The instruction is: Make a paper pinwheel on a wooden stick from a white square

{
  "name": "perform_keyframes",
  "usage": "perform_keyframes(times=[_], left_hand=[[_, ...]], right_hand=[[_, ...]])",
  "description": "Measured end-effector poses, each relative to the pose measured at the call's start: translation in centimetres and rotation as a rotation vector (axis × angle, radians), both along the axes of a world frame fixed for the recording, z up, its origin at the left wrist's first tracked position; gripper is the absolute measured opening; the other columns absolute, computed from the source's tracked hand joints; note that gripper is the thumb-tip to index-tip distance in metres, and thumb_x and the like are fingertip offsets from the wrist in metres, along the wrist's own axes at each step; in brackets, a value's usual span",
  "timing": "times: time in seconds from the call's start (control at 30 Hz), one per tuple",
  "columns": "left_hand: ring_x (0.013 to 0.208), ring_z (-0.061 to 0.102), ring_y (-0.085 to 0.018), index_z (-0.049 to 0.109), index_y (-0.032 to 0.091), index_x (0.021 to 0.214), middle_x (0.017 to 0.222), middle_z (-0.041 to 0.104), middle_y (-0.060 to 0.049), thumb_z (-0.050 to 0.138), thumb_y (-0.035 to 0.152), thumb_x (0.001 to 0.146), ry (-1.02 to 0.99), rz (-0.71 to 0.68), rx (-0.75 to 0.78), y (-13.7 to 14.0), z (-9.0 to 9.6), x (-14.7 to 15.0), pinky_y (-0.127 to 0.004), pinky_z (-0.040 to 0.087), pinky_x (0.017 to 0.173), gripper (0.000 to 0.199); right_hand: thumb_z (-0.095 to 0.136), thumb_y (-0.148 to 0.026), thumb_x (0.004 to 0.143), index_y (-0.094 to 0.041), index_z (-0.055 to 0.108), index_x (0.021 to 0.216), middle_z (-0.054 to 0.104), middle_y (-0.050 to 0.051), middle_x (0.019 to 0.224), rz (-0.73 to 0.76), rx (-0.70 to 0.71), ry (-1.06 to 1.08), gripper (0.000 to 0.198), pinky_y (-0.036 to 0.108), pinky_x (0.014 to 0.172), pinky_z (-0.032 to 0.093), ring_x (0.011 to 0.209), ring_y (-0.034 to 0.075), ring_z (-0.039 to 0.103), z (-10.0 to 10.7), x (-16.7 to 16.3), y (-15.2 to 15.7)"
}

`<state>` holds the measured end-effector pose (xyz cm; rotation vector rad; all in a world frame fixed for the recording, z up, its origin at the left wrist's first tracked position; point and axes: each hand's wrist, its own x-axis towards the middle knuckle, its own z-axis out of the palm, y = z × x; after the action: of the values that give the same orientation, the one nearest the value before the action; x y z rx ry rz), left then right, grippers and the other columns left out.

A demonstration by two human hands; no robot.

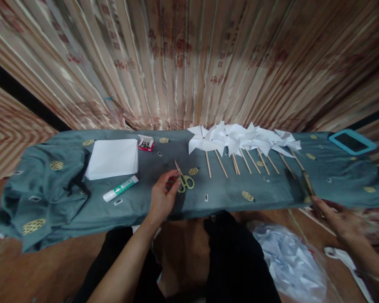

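Striped curtains in cream and rust hang behind a low table draped in a grey-blue cloth point(227, 193) dotted with yellow ovals, and the person sits at its near edge, dark trousers showing below. Left hand point(163, 195) is down on the cloth near the middle of the near edge, fingers curled in against the green-handled scissors point(185, 179); the fingertips touch the handle loops, blades pointing away toward the far edge, though I can't tell whether the hand has a true grip on them. Right hand point(336, 219) is out past the near right edge, blurred, fingers stretched forward at the end of a wooden stick point(307, 182); whether it actually pinches the stick I cannot tell. That stick runs up toward a row of white paper pinwheels point(240, 141) lying along the far edge, right of centre, their sticks fanned back toward the person. Over to the left sits a neat stack of white paper point(113, 158), with a green-and-white glue stick point(120, 188) just in front of it. A small red box point(145, 143) rests beside the stack's far right corner. At the far right corner lies a phone in a blue case point(352, 142). On the floor by the person's right knee, a clear bag of paper scraps point(287, 261).
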<state>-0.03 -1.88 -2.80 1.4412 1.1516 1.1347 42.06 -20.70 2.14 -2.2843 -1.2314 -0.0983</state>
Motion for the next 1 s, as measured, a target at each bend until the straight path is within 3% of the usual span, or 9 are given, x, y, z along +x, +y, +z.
perform_keyframes(times=[0.07, 0.1, 0.2, 0.3, 0.4, 0.5, 0.6, 0.77, 1.0], left_hand=[[0.089, 0.068, -0.019, 0.07, 0.018, 0.104, 0.104, 0.073, -0.008, 0.067, 0.034, 0.08, -0.036, -0.04, -0.024, -0.4, 0.3, 0.6, -0.03, 0.055, 0.078, 0.029], [0.088, 0.068, -0.02, 0.071, 0.018, 0.101, 0.101, 0.074, -0.008, 0.067, 0.036, 0.08, -0.062, -0.059, -0.05, -0.7, 0.5, 1.0, -0.031, 0.055, 0.079, 0.027], [0.081, 0.071, -0.02, 0.073, 0.018, 0.093, 0.089, 0.076, -0.007, 0.068, 0.046, 0.08, -0.206, -0.19, -0.203, -1.5, 0.7, 2.1, -0.033, 0.055, 0.081, 0.031], [0.085, 0.072, -0.023, 0.073, 0.015, 0.096, 0.093, 0.077, -0.011, 0.071, 0.06, 0.075, -0.404, -0.264, -0.355, -1.9, 0.8, 2.9, -0.035, 0.056, 0.081, 0.05], [0.097, 0.072, -0.025, 0.068, 0.017, 0.111, 0.108, 0.076, -0.012, 0.069, 0.067, 0.074, -0.611, -0.187, -0.475, -1.7, 1.3, 2.8, -0.036, 0.056, 0.084, 0.062], [0.116, 0.066, -0.026, 0.064, 0.021, 0.12, 0.122, 0.072, -0.01, 0.062, 0.068, 0.08, -0.731, -0.129, -0.485, -1.4, 1.9, 2.0, -0.036, 0.055, 0.092, 0.062], [0.127, 0.06, -0.028, 0.064, 0.019, 0.12, 0.129, 0.069, -0.01, 0.058, 0.069, 0.084, -0.788, -0.133, -0.463, -1.2, 2.4, 0.9, -0.038, 0.053, 0.098, 0.062], [0.129, 0.059, -0.027, 0.066, 0.019, 0.121, 0.124, 0.072, -0.008, 0.055, 0.065, 0.087, -0.844, -0.054, -0.434, -0.4, 2.5, -0.4, -0.038, 0.048, 0.107, 0.058], [0.113, 0.069, -0.028, 0.067, 0.013, 0.12, 0.11, 0.076, -0.011, 0.051, 0.064, 0.091, -0.81, 0.141, -0.513, 0.9, 1.4, -1.3, -0.039, 0.053, 0.099, 0.06]], right_hand=[[0.068, -0.055, 0.081, -0.03, 0.065, 0.077, 0.073, 0.016, 0.067, -0.179, -0.023, 0.365, 0.026, 0.036, 0.05, 0.054, 0.059, 0.028, 0.072, -0.2, -3.1, -0.2], [0.071, -0.056, 0.076, -0.028, 0.067, 0.088, 0.075, 0.017, 0.073, -0.182, -0.011, 0.473, 0.03, 0.037, 0.05, 0.055, 0.063, 0.029, 0.073, -0.3, -5.0, 0.1], [0.074, -0.062, 0.065, -0.023, 0.063, 0.113, 0.078, 0.014, 0.099, 0.07, 0.018, 0.6, 0.062, 0.042, 0.07, 0.061, 0.087, 0.032, 0.076, 0.2, -11.8, 3.3], [0.075, -0.059, 0.066, -0.021, 0.06, 0.123, 0.075, 0.014, 0.114, 0.316, 0.013, 0.49, 0.07, 0.047, 0.094, 0.056, 0.105, 0.031, 0.072, 1.1, -18.5, 8.8], [0.072, -0.055, 0.073, -0.02, 0.056, 0.131, 0.074, 0.014, 0.115, 0.479, -0.055, 0.304, 0.069, 0.048, 0.094, 0.054, 0.108, 0.032, 0.07, 1.9, -24.2, 13.8], [0.07, -0.052, 0.077, -0.013, 0.053, 0.135, 0.072, 0.018, 0.118, 0.511, -0.076, 0.152, 0.072, 0.047, 0.093, 0.053, 0.107, 0.035, 0.069, 1.7, -28.3, 16.6], [0.069, -0.054, 0.079, -0.011, 0.052, 0.136, 0.071, 0.02, 0.118, 0.531, -0.05, 0.145, 0.073, 0.048, 0.092, 0.053, 0.107, 0.035, 0.068, 0.4, -30.6, 17.1], [0.073, -0.05, 0.078, -0.013, 0.047, 0.141, 0.063, 0.02, 0.134, 0.656, 0.085, 0.206, 0.078, 0.053, 0.103, 0.048, 0.123, 0.035, 0.06, -2.3, -31.5, 16.1], [0.069, -0.047, 0.082, -0.022, 0.05, 0.139, 0.062, 0.014, 0.137, 0.71, 0.148, 0.566, 0.065, 0.05, 0.107, 0.048, 0.127, 0.029, 0.058, -3.8, -31.3, 14.9]])
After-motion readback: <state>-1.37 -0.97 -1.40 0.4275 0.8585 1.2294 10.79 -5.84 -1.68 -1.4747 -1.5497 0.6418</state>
